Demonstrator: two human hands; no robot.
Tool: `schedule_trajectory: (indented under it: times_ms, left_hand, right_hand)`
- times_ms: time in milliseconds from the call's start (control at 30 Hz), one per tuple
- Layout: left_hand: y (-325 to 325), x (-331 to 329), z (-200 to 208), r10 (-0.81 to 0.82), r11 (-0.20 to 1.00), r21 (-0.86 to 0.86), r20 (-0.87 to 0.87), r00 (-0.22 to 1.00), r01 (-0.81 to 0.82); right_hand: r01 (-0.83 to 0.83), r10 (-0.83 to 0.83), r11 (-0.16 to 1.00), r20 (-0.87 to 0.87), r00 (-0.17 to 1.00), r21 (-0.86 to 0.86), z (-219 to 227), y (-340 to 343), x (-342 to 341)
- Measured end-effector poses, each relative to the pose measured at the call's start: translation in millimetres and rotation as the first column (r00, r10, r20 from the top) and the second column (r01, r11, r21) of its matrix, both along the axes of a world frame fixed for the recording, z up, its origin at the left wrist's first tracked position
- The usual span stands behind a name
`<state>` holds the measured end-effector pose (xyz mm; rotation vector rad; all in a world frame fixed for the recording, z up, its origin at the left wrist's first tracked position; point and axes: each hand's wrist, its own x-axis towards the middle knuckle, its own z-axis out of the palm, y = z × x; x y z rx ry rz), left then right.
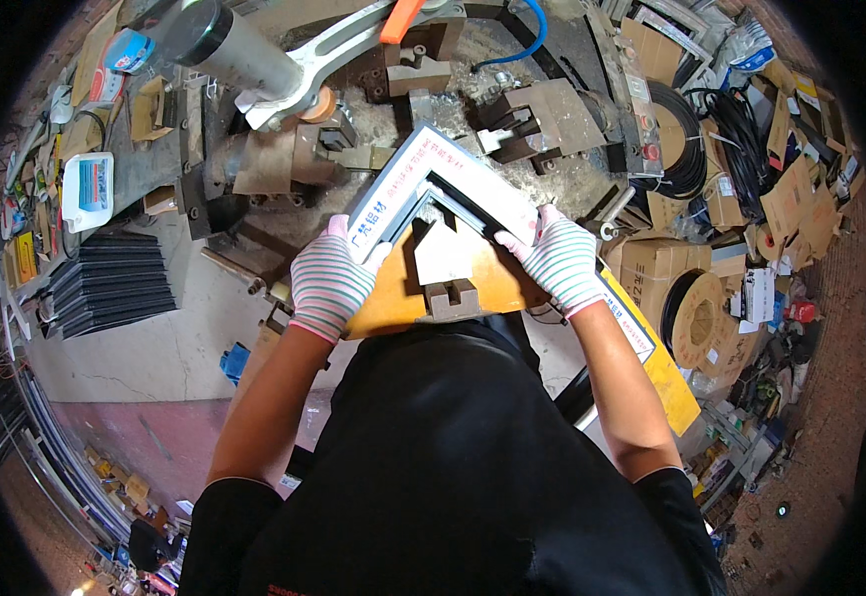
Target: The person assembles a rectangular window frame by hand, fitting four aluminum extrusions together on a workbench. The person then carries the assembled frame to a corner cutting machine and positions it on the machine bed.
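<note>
My left hand (333, 280), in a white glove with thin coloured stripes, grips one end of an L-shaped frame corner (415, 171). In a matching glove, my right hand (562, 260) grips the other end. Two profile lengths meet in it at about a right angle, point away from me, with white printed film on top and dark inner edges. Inside the angle lies a pale pointed block (443, 256), with a notched metal block (451, 300) at its near end. Beneath both is an orange-yellow plate (517, 283). My fingertips under the corner are hidden.
Metal clamping blocks (542, 117) flank the machine bed beyond the corner. A grey cylinder (244, 62) and a light metal arm (343, 50) overhang it at upper left. Stacked black profiles (115, 283) lie left; a cable spool (696, 318) and cardboard boxes (641, 268) stand right.
</note>
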<state>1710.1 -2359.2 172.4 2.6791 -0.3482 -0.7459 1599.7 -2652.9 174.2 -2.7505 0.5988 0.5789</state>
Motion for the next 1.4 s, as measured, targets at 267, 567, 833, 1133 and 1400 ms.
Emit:
schedule_trajectory:
  times_ms: [267, 567, 833, 1133, 1400]
  left_hand:
    - [3.8, 3.3, -5.4, -0.061, 0.998, 0.015, 0.019, 0.998, 0.06]
    - [3.4, 2.6, -7.6, -0.061, 0.998, 0.037, 0.036, 0.997, 0.06]
    - [3.7, 2.8, -6.6, -0.124, 0.99, 0.07, 0.06, 0.99, 0.12]
    - [4.8, 2.2, -11.0, -0.124, 0.988, 0.099, 0.072, 0.99, 0.117]
    - [4.8, 2.8, -5.6, -0.144, 0.988, 0.065, 0.088, 0.986, 0.138]
  right_hand:
    - [-0.072, 0.072, 0.997, -0.01, 0.997, -0.002, -2.5, -6.1, 2.8]
    - [-0.116, 0.116, 0.993, -0.023, 0.993, -0.019, -1.3, -7.1, 4.5]
    - [-0.102, 0.102, 0.995, -0.026, 0.994, -0.003, -1.9, -6.8, 4.2]
    - [-0.08, 0.079, 0.997, -0.109, 0.991, -0.006, 4.1, -4.7, 9.9]
    - [-0.095, 0.096, 0.995, -0.135, 0.986, 0.011, 4.0, -5.6, 12.3]
